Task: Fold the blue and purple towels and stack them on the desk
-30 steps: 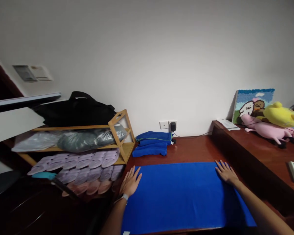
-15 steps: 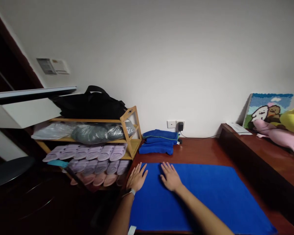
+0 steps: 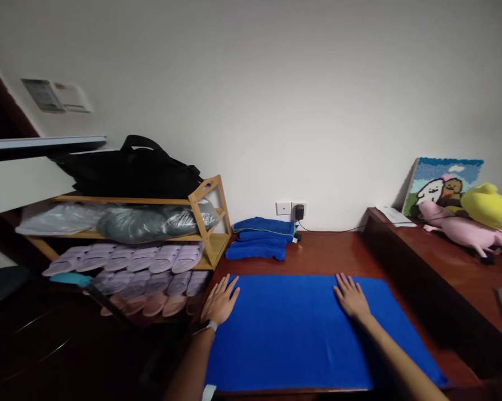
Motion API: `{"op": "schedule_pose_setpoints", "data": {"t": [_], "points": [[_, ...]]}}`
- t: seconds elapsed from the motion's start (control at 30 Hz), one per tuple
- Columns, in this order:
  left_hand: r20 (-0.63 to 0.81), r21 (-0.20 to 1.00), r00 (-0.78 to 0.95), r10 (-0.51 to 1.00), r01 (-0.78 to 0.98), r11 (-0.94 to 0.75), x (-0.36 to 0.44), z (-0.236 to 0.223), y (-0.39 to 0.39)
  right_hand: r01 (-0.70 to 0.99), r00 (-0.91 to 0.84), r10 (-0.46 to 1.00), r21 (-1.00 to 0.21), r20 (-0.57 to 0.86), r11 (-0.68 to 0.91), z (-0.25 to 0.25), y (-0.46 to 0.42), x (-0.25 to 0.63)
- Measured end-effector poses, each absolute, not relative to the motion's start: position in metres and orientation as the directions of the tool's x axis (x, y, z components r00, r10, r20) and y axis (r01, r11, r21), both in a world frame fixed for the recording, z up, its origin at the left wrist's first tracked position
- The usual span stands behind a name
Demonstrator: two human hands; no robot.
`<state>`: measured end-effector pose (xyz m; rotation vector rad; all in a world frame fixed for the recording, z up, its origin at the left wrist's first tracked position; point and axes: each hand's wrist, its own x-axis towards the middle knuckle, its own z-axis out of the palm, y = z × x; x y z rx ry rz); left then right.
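Observation:
A blue towel [image 3: 284, 334] lies spread out on the reddish-brown wooden table [image 3: 330, 253], with a white tag at its near left corner. My left hand [image 3: 220, 301] rests flat on the towel's far left corner, fingers stretched out, a watch on the wrist. Toward the far right part of the towel, my right hand [image 3: 352, 298] lies flat with its fingers apart near the back edge. Neither hand grips anything. Behind the towel, against the wall, sits a pile of folded blue towels [image 3: 257, 248].
A wooden shoe rack [image 3: 213, 234] with several slippers [image 3: 125, 257] and a black bag [image 3: 136, 172] stands left. A raised ledge [image 3: 437, 248] on the right bears a pink plush toy [image 3: 459, 225], a yellow plush [image 3: 491, 206] and a picture [image 3: 443, 184]. A plug [image 3: 300, 211] sits in the wall.
My right hand has slid right across the towel, away from my left hand, which stays at the left corner. The view has turned slightly right.

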<state>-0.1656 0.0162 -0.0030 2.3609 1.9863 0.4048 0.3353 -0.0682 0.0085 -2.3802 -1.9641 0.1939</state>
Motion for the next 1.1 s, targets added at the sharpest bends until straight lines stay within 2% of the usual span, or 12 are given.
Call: {"op": "schedule_pose_setpoints", "data": {"t": [0.13, 0.27, 0.57, 0.7, 0.77, 0.87, 1.0, 1.07, 1.1], "points": [[0.185, 0.186, 0.15, 0.971, 0.965, -0.184, -0.167, -0.004, 0.018, 0.938, 0.343, 0.938, -0.042, -0.059, -0.345, -0.003, -0.079, 0.431], [0.181, 0.16, 0.152, 0.972, 0.97, -0.182, -0.169, -0.004, 0.02, 0.919, 0.391, 0.919, -0.044, -0.054, -0.393, -0.01, -0.084, 0.471], [0.176, 0.139, 0.159, 0.971, 0.973, -0.185, -0.168, -0.004, 0.022, 0.906, 0.42, 0.903, -0.026, -0.092, -0.423, -0.01, -0.081, 0.469], [0.161, 0.136, 0.156, 0.974, 0.974, -0.179, -0.166, 0.0, 0.02, 0.885, 0.456, 0.876, -0.025, -0.158, -0.465, 0.016, -0.08, 0.455], [0.158, 0.14, 0.157, 0.975, 0.974, -0.179, -0.165, 0.001, 0.019, 0.88, 0.46, 0.877, -0.061, -0.135, -0.471, 0.035, -0.078, 0.431], [0.172, 0.147, 0.163, 0.971, 0.971, -0.189, -0.165, 0.0, 0.02, 0.94, 0.319, 0.947, -0.134, 0.027, -0.312, 0.057, -0.07, 0.364], [0.188, 0.134, 0.171, 0.967, 0.971, -0.197, -0.165, -0.002, 0.022, 0.983, 0.019, 0.998, -0.184, 0.066, -0.007, 0.06, -0.054, 0.233], [0.188, 0.126, 0.174, 0.967, 0.972, -0.199, -0.164, -0.002, 0.022, 0.928, -0.209, 0.972, -0.291, 0.112, 0.233, 0.053, -0.049, 0.17], [0.187, 0.122, 0.172, 0.967, 0.973, -0.197, -0.164, -0.002, 0.021, 0.904, -0.256, 0.96, -0.322, 0.117, 0.28, 0.049, -0.047, 0.145]]}}
